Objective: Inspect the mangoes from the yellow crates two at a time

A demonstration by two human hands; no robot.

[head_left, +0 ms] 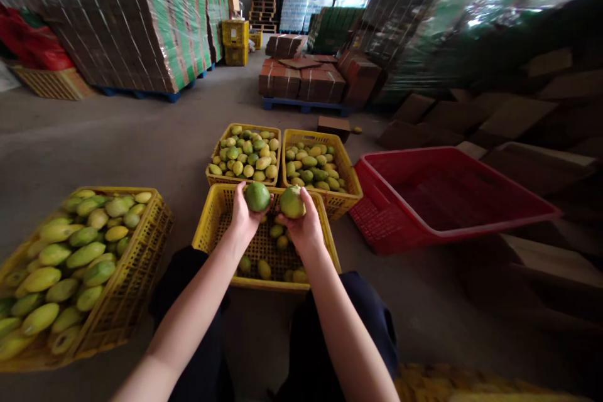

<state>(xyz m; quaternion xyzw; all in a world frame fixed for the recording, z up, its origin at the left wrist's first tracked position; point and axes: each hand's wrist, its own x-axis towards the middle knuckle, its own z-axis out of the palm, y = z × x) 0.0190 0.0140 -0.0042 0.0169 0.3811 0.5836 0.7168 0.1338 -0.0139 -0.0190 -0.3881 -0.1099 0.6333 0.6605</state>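
My left hand is closed around a dark green lemon, its fingers cupped beneath. In my right hand sits a paler green lemon, gripped between thumb and fingers. Both hands are raised over a yellow plastic crate between my knees, and the two fruits are side by side but apart. Several lemons lie on the floor of that crate, partly hidden by my hands and forearms.
Behind it stand two yellow crates of lemons, a left one and a right one. A fuller yellow crate is at my left. On the right are a red basket and loose cardboard boxes. Pallet stacks stand farther back.
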